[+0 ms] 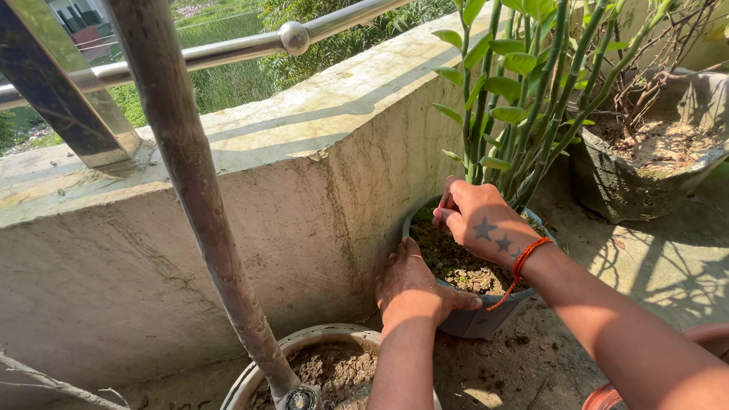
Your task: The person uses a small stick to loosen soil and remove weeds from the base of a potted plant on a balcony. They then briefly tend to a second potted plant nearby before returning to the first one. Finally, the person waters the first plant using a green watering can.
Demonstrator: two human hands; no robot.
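Note:
A grey plastic pot (478, 317) of dark soil (455, 263) stands against a concrete parapet and holds tall green leafy stems (518, 97). My left hand (414, 285) rests on the pot's near rim, fingers curled over the edge and into the soil. My right hand (477, 217), with a red thread on the wrist, hovers over the soil at the base of the stems, its fingers pinched together; whatever they pinch is too small to make out.
A white pot (245, 386) with a thick bare trunk (193, 189) stands near left. A dark grow bag (629, 183) of dry soil sits at right, a terracotta pot (725, 348) at the bottom right. The parapet wall (134, 250) carries a steel railing (293, 38).

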